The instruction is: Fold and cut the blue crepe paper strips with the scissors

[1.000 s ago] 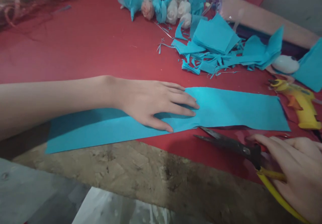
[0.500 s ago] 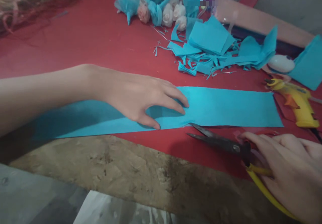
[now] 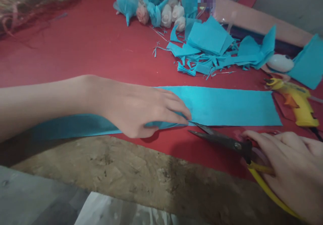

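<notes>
- Blue strip (image 3: pixel 234 107): lay along the near side of the red surface (image 3: pixel 75 50), long axis running left to right.
- Left hand (image 3: pixel 141 107): nearer, resting across the strip; fingers bent, thumb-to-index gap narrow. Could not tell whether they pinched the near edge.
- Right hand (image 3: pixel 290 171): fingers wrapped the handles of the scissors (image 3: pixel 236 146); blades parted, upper tip at the strip's near edge beside the left index fingertip.
- Strip lay under the left fingers, beyond the right ones.
- Outward: blue scraps (image 3: pixel 205 66) behind; glue gun (image 3: pixel 300 100) off the right end.
</notes>
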